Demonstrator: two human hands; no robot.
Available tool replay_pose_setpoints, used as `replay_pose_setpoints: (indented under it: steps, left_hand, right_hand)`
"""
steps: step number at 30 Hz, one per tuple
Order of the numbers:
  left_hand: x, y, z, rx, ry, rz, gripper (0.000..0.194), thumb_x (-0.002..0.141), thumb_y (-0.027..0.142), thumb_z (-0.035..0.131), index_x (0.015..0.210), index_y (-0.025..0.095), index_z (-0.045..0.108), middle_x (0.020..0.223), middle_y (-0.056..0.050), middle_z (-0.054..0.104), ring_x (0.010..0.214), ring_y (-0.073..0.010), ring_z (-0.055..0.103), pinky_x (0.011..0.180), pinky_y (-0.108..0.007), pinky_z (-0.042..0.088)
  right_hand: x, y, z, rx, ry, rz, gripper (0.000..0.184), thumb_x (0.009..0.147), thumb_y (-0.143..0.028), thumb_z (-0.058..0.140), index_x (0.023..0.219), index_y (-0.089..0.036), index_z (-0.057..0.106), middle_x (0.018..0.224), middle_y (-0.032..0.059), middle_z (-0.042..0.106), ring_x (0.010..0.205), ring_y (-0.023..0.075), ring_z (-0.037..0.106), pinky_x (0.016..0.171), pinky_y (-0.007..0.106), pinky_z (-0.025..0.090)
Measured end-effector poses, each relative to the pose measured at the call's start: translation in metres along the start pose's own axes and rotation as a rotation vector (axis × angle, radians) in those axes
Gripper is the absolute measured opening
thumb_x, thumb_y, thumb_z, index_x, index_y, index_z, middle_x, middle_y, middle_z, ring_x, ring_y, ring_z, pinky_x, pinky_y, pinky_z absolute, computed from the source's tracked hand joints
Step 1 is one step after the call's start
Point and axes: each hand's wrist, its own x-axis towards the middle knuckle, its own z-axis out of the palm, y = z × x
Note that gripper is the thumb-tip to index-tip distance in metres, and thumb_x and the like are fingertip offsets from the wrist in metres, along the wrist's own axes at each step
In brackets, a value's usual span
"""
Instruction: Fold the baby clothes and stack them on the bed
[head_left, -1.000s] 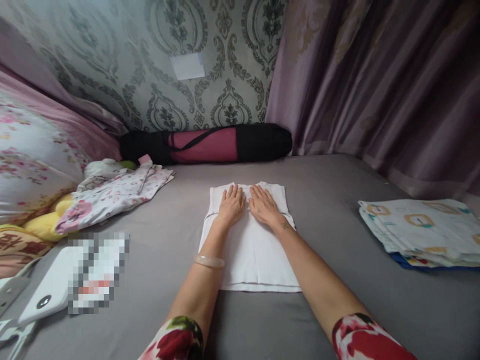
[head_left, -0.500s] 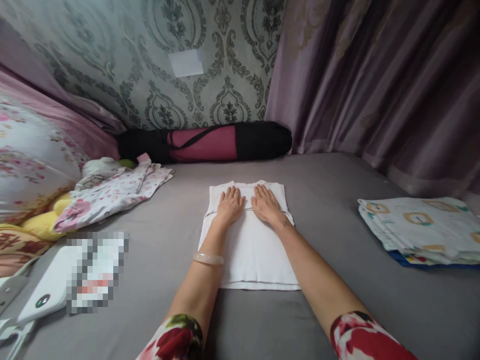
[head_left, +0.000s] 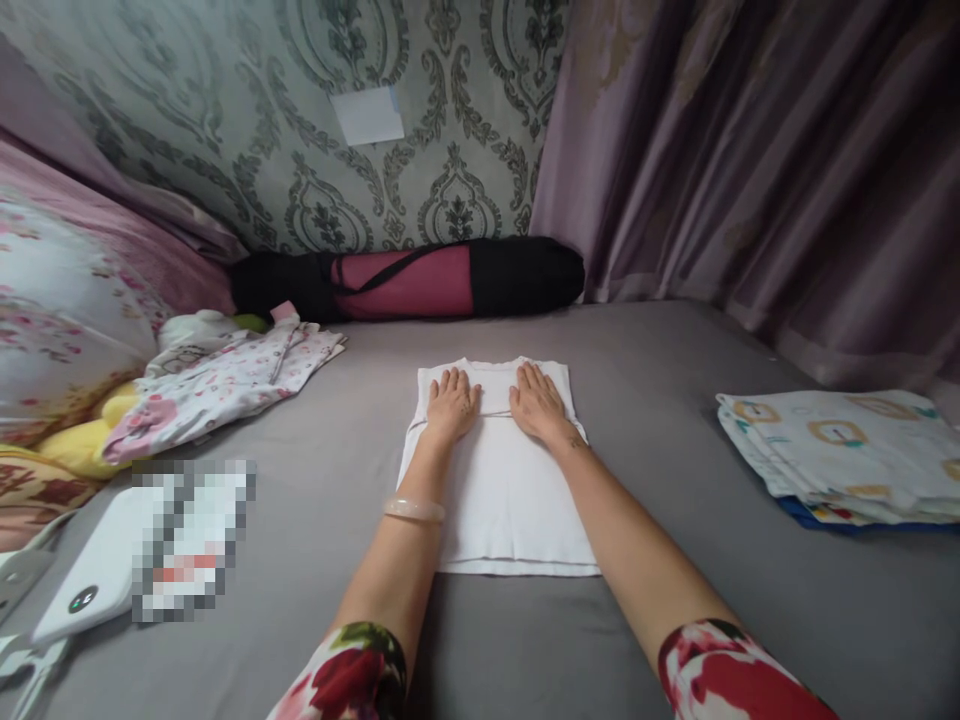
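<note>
A white folded garment point(head_left: 502, 500), which looks like a shirt, lies flat on the grey bed sheet point(head_left: 645, 390) in front of me. Its far end has a folded-over band with a crease running across. My left hand point(head_left: 453, 403) rests palm down on the left of that band, fingers stretched out. On the band's right side lies my right hand point(head_left: 537, 402), also flat with fingers extended. Neither hand grips the cloth. Parts of the band are hidden beneath both palms.
To the right sits a stack of folded patterned cloth point(head_left: 832, 445). A white phone point(head_left: 105, 560) and a blurred-out item point(head_left: 199, 545) lie at the left. Beyond them are a printed garment point(head_left: 232, 385) and a yellow plush point(head_left: 82, 445). A black and maroon long bag point(head_left: 409, 280) lines the wall.
My hands have slid slightly apart on the white garment, the left one moving left and the right one a little right. The garment stays in place.
</note>
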Motion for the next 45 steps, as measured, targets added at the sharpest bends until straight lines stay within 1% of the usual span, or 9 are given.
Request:
replay_pose_setpoints:
  steps: [7,12,16,23,29,32,35,41,45]
  left_hand:
    - [-0.001,0.002,-0.004,-0.008,0.016,0.0,0.061,0.099,0.041,0.018,0.146,0.006,0.033,0.156,-0.016,0.027,0.146,-0.0274,0.02,0.118,-0.047,0.017]
    - [-0.003,-0.001,-0.008,0.008,0.068,-0.08,0.06,0.099,0.039,0.017,0.146,0.005,0.034,0.155,-0.016,0.029,0.146,-0.0277,0.02,0.119,-0.046,0.014]
    - [-0.002,-0.004,-0.008,-0.001,0.021,-0.118,0.061,0.098,0.039,0.017,0.145,0.004,0.034,0.156,-0.017,0.028,0.146,-0.0289,0.022,0.119,-0.047,0.014]
    - [-0.002,-0.005,-0.011,-0.015,0.002,-0.12,0.06,0.099,0.04,0.017,0.145,0.006,0.035,0.156,-0.016,0.028,0.146,-0.0271,0.021,0.119,-0.046,0.015]
    - [0.0,-0.017,-0.013,-0.019,0.07,-0.169,0.061,0.098,0.039,0.017,0.146,0.005,0.034,0.156,-0.017,0.029,0.146,-0.0274,0.02,0.119,-0.046,0.015]
    - [0.001,-0.022,-0.011,-0.023,0.043,-0.207,0.062,0.097,0.039,0.018,0.146,0.004,0.035,0.156,-0.017,0.027,0.146,-0.029,0.019,0.119,-0.047,0.018]
    - [0.002,-0.024,-0.008,-0.025,0.026,-0.213,0.064,0.097,0.04,0.018,0.146,0.003,0.033,0.156,-0.018,0.026,0.146,-0.0296,0.019,0.118,-0.047,0.019]
    - [0.001,-0.024,-0.01,-0.038,0.066,-0.201,0.062,0.097,0.04,0.019,0.143,0.004,0.038,0.155,-0.019,0.03,0.146,-0.0308,0.021,0.118,-0.05,0.017]
    - [-0.001,-0.015,-0.015,-0.017,0.118,-0.171,0.062,0.098,0.04,0.019,0.144,0.003,0.036,0.155,-0.018,0.029,0.147,-0.0292,0.018,0.119,-0.049,0.012]
  right_hand:
    - [0.0,0.0,-0.006,0.017,0.004,0.008,0.059,0.098,-0.03,0.022,0.149,-0.001,0.031,0.157,0.014,0.025,0.145,0.0243,0.02,0.118,0.038,0.014]
    - [0.0,0.007,-0.008,-0.01,0.038,0.076,0.06,0.098,-0.031,0.021,0.149,-0.001,0.029,0.156,0.0156,0.027,0.145,0.0255,0.021,0.118,0.041,0.013]
    - [0.0,0.01,-0.005,-0.033,0.004,0.084,0.06,0.098,-0.031,0.022,0.148,0.001,0.03,0.156,0.016,0.027,0.145,0.0258,0.021,0.118,0.041,0.012]
    - [0.0,0.009,-0.007,-0.019,-0.024,0.097,0.06,0.098,-0.032,0.021,0.149,0.0,0.029,0.157,0.0149,0.025,0.145,0.0249,0.02,0.118,0.04,0.011]
    - [0.003,0.021,-0.005,-0.016,0.056,0.159,0.063,0.099,-0.038,0.019,0.148,0.0,0.032,0.156,0.018,0.028,0.144,0.029,0.021,0.117,0.043,0.016]
    - [0.004,0.028,-0.001,-0.021,0.056,0.194,0.064,0.099,-0.039,0.018,0.147,0.001,0.031,0.156,0.019,0.025,0.144,0.0303,0.021,0.115,0.044,0.017]
    - [0.005,0.031,0.002,-0.027,0.041,0.195,0.064,0.099,-0.04,0.019,0.147,0.001,0.031,0.156,0.0192,0.024,0.144,0.0304,0.021,0.115,0.044,0.017]
    - [0.004,0.028,-0.005,-0.013,0.05,0.199,0.063,0.1,-0.04,0.019,0.147,0.0,0.033,0.155,0.0192,0.028,0.143,0.0304,0.024,0.115,0.046,0.019]
    - [0.003,0.02,-0.01,-0.02,0.1,0.117,0.06,0.1,-0.038,0.018,0.148,-0.004,0.033,0.157,0.016,0.026,0.145,0.0276,0.02,0.117,0.047,0.011]
